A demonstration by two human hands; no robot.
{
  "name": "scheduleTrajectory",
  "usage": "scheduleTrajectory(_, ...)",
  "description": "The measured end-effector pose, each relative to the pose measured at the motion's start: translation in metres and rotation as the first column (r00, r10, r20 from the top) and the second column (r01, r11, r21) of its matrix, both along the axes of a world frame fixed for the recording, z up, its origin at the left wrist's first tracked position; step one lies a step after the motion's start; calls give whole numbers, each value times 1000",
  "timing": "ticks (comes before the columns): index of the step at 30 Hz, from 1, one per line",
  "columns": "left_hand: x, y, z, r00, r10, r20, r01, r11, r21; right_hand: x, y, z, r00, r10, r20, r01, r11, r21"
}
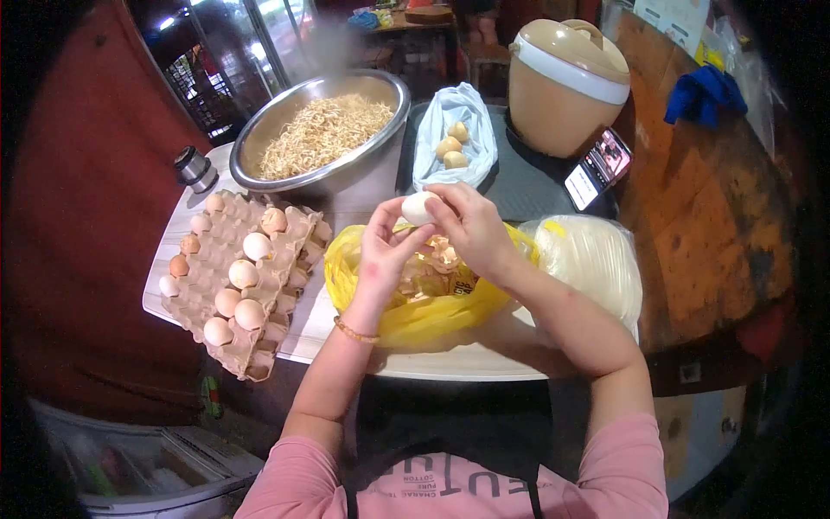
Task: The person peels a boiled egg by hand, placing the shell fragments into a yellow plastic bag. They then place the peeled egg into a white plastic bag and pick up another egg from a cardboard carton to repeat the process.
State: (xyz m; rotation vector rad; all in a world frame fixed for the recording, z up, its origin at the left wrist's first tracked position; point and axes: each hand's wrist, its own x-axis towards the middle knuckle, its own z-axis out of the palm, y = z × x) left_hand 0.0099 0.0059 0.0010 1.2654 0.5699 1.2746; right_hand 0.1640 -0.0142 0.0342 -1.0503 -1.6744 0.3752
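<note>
A smooth white egg [418, 208] is pinched between the fingertips of both hands, above a yellow plastic bag [424, 323]. My left hand [389, 232] grips it from the left, its fingers curled. From the right, the thumb and fingers of my right hand [471, 223] close on the same egg. Broken eggshells [439, 259] lie inside the open bag, right under my hands. To the left, a cardboard egg tray [257, 336] carries several white and brown eggs; some shells look cracked.
Behind the tray stands a steel bowl [399, 102] heaped with pale thin strands. A light-blue bag [430, 130] with several tan balls rests on a dark tray [523, 197]. Rightward are a lidded tan container [553, 104], a propped phone [598, 169] and a plastic-wrapped white stack [592, 272].
</note>
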Motion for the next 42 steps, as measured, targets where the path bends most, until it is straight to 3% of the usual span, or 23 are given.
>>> scheduleTrajectory(2,-2,1,1,1000,-1,-4,1,1000,0,-2,-3,-2,989,-77,127,71,996,52)
scheduleTrajectory(5,-5,2,2,998,-53,30,57,990,-129,-6,-8,-2,963,-97,253,83,994,65)
scheduleTrajectory(17,0,-2,2,1000,6,-23,-9,989,-151,-5,-5,-11,869,-200,452,123,973,194)
scheduleTrajectory(24,0,-3,4,1000,9,-20,-12,990,-142,-2,-8,-7,848,-211,486,115,969,220)
scheduleTrajectory(33,-2,-1,5,998,30,-48,-34,996,-86,-2,-5,-5,903,-208,376,130,966,223)
scheduleTrajectory(35,-2,0,5,998,35,-46,-38,997,-71,-2,-3,-4,905,-221,363,108,945,307)
scheduleTrajectory(38,-3,-1,5,998,34,-43,-37,997,-64,-4,-5,-2,943,-194,269,133,964,231)
scheduleTrajectory(42,-3,-1,5,998,41,-46,-43,998,-41,-1,-2,1,950,-192,246,126,957,260)
